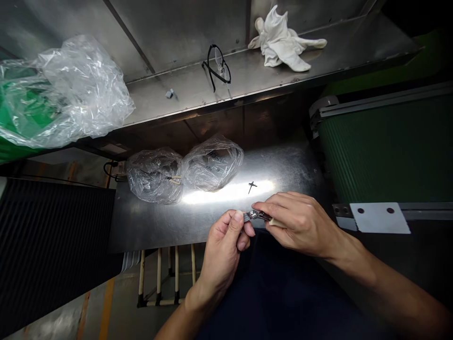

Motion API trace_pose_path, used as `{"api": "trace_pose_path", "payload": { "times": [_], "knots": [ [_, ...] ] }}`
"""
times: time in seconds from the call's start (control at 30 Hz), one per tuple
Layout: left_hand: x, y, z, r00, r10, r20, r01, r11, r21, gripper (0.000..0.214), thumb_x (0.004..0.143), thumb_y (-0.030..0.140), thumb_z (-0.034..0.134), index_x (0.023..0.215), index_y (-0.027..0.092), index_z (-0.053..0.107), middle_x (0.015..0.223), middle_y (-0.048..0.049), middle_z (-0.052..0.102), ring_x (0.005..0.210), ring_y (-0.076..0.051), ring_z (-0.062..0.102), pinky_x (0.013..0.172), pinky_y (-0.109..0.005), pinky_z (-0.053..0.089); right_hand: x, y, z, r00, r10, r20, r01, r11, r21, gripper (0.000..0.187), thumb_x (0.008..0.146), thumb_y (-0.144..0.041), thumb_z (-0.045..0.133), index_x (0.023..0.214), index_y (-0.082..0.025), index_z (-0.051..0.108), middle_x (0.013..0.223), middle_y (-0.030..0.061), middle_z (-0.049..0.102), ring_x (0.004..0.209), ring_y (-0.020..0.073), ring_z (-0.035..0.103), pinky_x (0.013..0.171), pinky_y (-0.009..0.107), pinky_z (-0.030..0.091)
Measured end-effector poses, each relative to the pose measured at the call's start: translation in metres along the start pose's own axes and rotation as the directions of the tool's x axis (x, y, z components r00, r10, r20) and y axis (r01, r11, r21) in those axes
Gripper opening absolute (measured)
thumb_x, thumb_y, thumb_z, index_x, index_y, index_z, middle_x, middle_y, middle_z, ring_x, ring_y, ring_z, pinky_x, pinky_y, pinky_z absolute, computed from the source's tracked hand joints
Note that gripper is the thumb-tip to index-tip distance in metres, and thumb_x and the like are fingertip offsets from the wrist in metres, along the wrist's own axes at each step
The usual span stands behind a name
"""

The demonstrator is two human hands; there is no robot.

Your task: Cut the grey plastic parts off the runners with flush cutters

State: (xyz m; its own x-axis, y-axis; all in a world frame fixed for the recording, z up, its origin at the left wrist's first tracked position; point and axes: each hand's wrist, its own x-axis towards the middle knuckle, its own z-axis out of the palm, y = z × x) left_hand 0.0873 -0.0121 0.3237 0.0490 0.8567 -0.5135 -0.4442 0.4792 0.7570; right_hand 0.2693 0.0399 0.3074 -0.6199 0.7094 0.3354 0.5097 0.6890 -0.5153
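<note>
My left hand (226, 241) and my right hand (300, 222) meet over the near edge of a steel worktop (279, 165). My right hand grips a small pair of metal pliers or cutters (257, 216) with a pale handle. My left thumb and fingers pinch at the tool's tip; what they hold is too small to make out. A tiny dark cross-shaped piece (251, 185) lies on the worktop just beyond the hands.
Two clear plastic bags (184, 172) of small parts sit at the worktop's back left. On the steel shelf above lie black glasses (217, 66), white gloves (283, 42) and a big crumpled bag (67, 89). A green conveyor (385, 146) stands at right.
</note>
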Motion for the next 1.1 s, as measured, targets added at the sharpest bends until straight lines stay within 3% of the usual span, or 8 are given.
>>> {"api": "trace_pose_path", "payload": {
  "times": [0.17,0.27,0.4,0.63,0.9,1.1],
  "knots": [
    [0.005,0.001,0.003,0.992,-0.129,-0.001,0.125,0.964,-0.233,0.019,0.090,0.030,0.068,0.094,0.011,0.071,0.077,-0.0015,0.059,0.054,-0.005,0.040,0.049,-0.019,0.031,-0.001,-0.002,0.005,0.972,0.202,-0.123,-0.166,0.952,0.258,0.027,0.089,-0.012,0.060,0.113,-0.022,0.065,0.097,0.0042,0.072,0.083,0.0183,0.068,0.074,0.031,0.055],
    [0.007,0.001,0.002,0.986,-0.164,0.023,0.163,0.938,-0.305,0.019,0.090,0.025,0.067,0.103,0.011,0.071,0.081,-0.0030,0.062,0.057,-0.005,0.044,0.050,-0.018,0.035,-0.002,-0.005,0.005,0.950,0.286,-0.124,-0.224,0.903,0.367,0.019,0.091,-0.017,0.062,0.108,-0.022,0.066,0.095,0.0042,0.071,0.081,0.0180,0.067,0.072,0.031,0.055],
    [0.007,0.001,0.002,0.985,-0.167,0.048,0.173,0.937,-0.302,0.023,0.090,0.024,0.066,0.109,0.012,0.071,0.080,-0.0023,0.062,0.055,-0.005,0.046,0.049,-0.018,0.038,-0.005,-0.005,0.006,0.948,0.307,-0.089,-0.248,0.881,0.404,0.019,0.091,-0.018,0.062,0.108,-0.023,0.066,0.095,0.0039,0.071,0.084,0.0183,0.067,0.073,0.032,0.055],
    [0.008,0.004,0.005,0.984,-0.177,0.026,0.178,0.961,-0.213,0.021,0.088,0.029,0.069,0.099,0.012,0.069,0.075,0.0000,0.062,0.044,-0.003,0.044,0.040,-0.017,0.033,-0.008,-0.002,0.004,0.931,0.354,-0.083,-0.288,0.857,0.428,0.020,0.091,-0.020,0.063,0.110,-0.023,0.064,0.093,0.0032,0.070,0.082,0.0176,0.066,0.071,0.031,0.055],
    [0.008,0.006,0.000,0.968,-0.215,0.132,0.244,0.929,-0.277,0.017,0.089,0.027,0.069,0.100,0.016,0.063,0.087,-0.0035,0.071,0.045,-0.005,0.052,0.039,-0.015,0.038,-0.008,-0.004,-0.008,0.967,0.255,-0.018,-0.234,0.912,0.336,0.023,0.091,-0.019,0.062,0.114,-0.024,0.066,0.097,0.0045,0.071,0.085,0.0192,0.067,0.076,0.034,0.057],
    [0.008,0.006,0.002,0.961,-0.259,0.096,0.276,0.898,-0.342,0.019,0.084,0.026,0.074,0.095,0.015,0.064,0.084,-0.0019,0.068,0.047,-0.003,0.048,0.039,-0.013,0.037,-0.007,-0.002,-0.014,0.964,0.266,-0.019,-0.249,0.924,0.291,0.022,0.092,-0.022,0.061,0.114,-0.024,0.066,0.097,0.0047,0.072,0.083,0.0191,0.068,0.073,0.033,0.057]
  ]
}}
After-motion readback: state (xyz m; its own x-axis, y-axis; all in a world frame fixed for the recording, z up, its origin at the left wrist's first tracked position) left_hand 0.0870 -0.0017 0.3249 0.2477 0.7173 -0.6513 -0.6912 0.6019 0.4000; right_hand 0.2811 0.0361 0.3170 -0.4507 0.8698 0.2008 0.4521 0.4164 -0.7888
